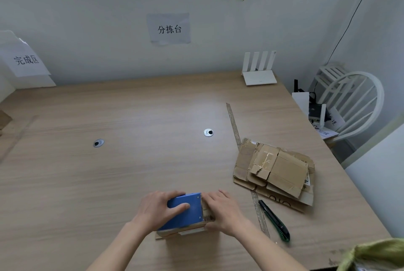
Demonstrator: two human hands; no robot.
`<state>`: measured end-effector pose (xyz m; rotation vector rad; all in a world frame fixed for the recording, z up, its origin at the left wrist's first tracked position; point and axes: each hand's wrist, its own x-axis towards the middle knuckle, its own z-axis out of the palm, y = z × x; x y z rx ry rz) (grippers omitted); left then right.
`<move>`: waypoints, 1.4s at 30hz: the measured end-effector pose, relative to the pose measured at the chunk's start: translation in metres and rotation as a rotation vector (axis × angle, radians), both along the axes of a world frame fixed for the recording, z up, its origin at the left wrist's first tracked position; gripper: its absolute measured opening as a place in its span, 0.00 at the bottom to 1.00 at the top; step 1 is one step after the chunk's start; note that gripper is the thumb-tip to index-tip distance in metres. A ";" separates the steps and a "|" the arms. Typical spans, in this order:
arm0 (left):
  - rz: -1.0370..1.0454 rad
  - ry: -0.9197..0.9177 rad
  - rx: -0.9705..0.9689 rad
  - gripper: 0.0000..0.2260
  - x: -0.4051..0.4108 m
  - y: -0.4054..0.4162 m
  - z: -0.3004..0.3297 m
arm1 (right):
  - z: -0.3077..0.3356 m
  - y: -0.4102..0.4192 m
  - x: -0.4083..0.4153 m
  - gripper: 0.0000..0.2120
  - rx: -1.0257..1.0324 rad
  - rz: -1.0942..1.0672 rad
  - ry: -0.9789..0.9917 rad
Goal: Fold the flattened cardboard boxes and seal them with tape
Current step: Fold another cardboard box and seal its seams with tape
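Desk [131, 172]: one, wood-grain top, two round cable grommets [208, 132] set in it near the middle.

Pile of flattened boxes [275, 170]: one pile toward the right edge, worn brown card with old tape on it. Several layers overlap; an exact count cannot be read, at least three. Judged light and thin, stiff across a panel but floppy at the scored creases, and some edges look torn, so likely to crumple if pinched at a corner. Best lifted by a whole panel edge with both hands.

Box in work [190, 228]: one, at the near edge, centre, mostly hidden under the hands. Small, looks light enough to slide when pushed, so it wants holding down.

Tape dispenser [185, 211]: one, blue, hard-shelled, sitting on top of the box. Rigid; palm grip over the body looks secure.

Metal ruler [235, 126]: one long strip, running from mid-desk down under the pile and out past the near side.

Utility knife [276, 221]: one, green and black, just right of the ruler near the front edge. Blade state not clear.

Left hand [160, 208]: fingers curled round the dispenser, thumb across its face.

Right hand [220, 209]: fingers laid out fairly straight, pressing on the box top just beside the dispenser; gripping nothing.
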<state>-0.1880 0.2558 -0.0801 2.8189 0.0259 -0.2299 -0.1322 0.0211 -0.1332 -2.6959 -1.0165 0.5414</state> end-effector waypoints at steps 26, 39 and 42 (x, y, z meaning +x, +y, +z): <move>0.073 0.175 0.108 0.21 -0.054 0.105 -0.029 | -0.015 -0.018 0.007 0.44 -0.073 -0.005 -0.086; 0.164 0.202 -0.146 0.12 -0.056 0.142 -0.020 | -0.011 -0.015 0.007 0.44 -0.068 -0.009 -0.071; 0.124 0.206 -0.112 0.10 -0.054 0.142 -0.017 | -0.008 -0.012 0.006 0.44 -0.079 -0.002 -0.073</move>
